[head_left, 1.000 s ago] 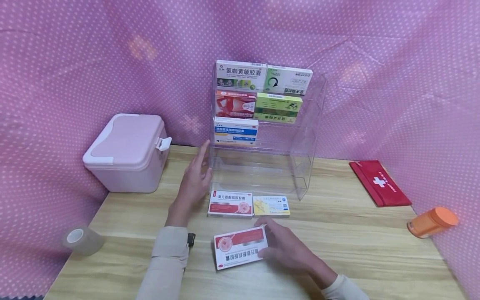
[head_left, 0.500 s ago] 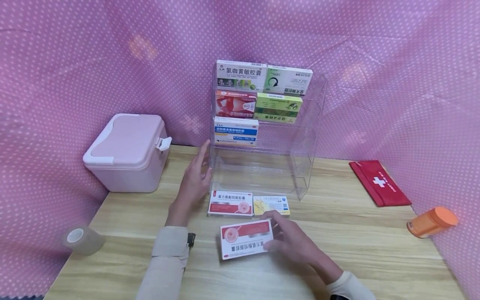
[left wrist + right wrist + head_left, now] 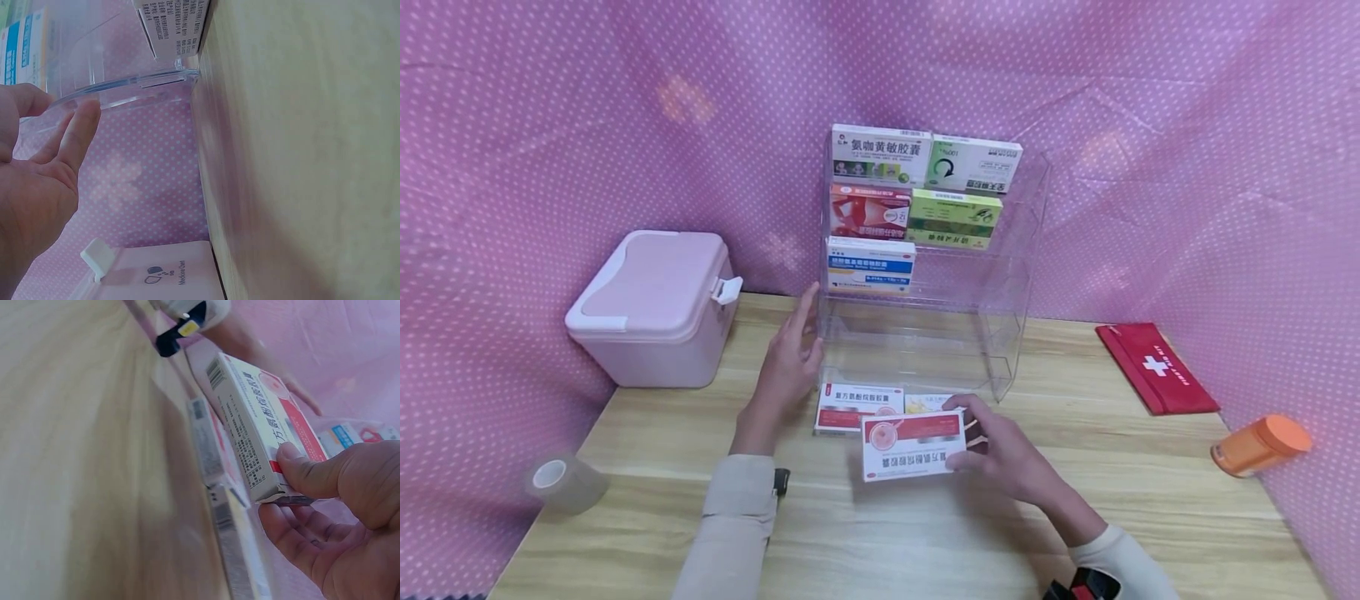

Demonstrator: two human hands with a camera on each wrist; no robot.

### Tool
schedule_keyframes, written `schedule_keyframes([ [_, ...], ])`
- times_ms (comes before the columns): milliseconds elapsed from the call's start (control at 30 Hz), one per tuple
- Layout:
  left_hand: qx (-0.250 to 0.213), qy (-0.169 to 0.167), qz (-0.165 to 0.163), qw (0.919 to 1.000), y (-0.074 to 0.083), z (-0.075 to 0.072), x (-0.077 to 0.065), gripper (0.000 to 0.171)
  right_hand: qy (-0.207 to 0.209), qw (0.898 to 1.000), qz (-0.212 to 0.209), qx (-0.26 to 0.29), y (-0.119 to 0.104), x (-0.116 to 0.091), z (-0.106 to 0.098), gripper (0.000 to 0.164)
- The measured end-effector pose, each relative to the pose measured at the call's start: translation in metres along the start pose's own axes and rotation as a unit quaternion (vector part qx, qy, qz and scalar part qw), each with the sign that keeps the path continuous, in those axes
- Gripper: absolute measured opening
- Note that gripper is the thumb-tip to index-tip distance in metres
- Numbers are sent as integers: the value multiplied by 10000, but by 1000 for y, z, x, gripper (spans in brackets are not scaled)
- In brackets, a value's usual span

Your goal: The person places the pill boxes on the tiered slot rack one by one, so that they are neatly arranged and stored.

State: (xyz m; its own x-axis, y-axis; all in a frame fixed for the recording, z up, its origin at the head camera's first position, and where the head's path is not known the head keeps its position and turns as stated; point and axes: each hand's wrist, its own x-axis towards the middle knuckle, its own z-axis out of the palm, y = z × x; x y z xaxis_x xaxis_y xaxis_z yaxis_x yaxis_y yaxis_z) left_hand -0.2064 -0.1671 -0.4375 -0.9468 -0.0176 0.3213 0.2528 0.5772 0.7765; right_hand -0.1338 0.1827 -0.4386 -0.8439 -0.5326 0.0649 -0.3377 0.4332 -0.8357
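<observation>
My right hand pinches a red-and-white medicine box by its right end, thumb on the front, fingers behind. In the right wrist view the medicine box is tilted above the other boxes. In the head view it overlaps a matching red-and-white box and a yellow-and-white box, which lie side by side at the foot of a clear acrylic rack. My left hand, fingers extended, touches the rack's left side; the left wrist view shows its fingertips at the clear panel's edge.
Upper rack tiers hold several medicine boxes, including a blue-and-white one. A pink medicine chest stands left, with a tape roll nearer. On the right lie a red first aid pouch and an orange bottle. Dotted pink cloth surrounds the table.
My right hand has lifted the red-and-white medicine box and carried it forward and to the right, over the edges of the two lying boxes. My left hand stays at the rack.
</observation>
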Motion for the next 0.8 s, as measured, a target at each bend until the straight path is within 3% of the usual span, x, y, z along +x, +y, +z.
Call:
schedule_keyframes([
  [800,54,23,9,10000,1,0,-1,97,970,9926,-338,-647,-16,10,-67,66],
])
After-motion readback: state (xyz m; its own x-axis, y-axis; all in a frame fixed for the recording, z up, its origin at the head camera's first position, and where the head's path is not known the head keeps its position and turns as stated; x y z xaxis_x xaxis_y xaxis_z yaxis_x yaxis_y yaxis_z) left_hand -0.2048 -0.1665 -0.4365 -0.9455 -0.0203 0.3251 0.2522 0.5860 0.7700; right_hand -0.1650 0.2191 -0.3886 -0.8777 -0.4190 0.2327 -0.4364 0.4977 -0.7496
